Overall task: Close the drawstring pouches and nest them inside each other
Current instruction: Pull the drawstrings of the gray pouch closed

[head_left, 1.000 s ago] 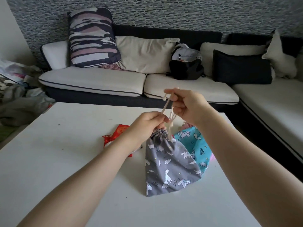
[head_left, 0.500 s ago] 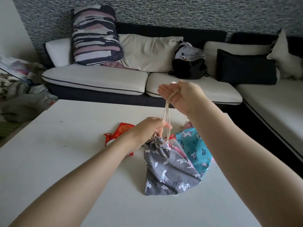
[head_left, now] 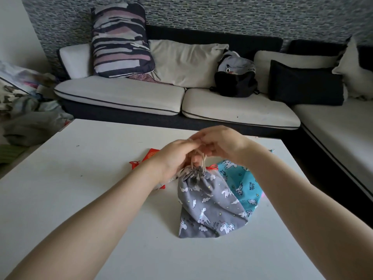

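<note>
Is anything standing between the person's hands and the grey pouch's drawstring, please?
Nothing visible does: the left hand and right hand are already at the drawstring above the cinched grey pouch.

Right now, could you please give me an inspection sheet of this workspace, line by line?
Surface: white table, with a few small dark specks.
Job's things: grey unicorn pouch stands with its mouth gathered tight; teal unicorn pouch lies against its right side; red pouch lies behind the left wrist, partly hidden.
Clutter: nothing seen on the table beyond the pouches.
Grippers: left hand and right hand meet above the grey pouch, fingers pinching its drawstring.
Cables: nothing seen.
Surroundings: corner sofa with cushions, a black backpack on it, and piled cloth at far left.
</note>
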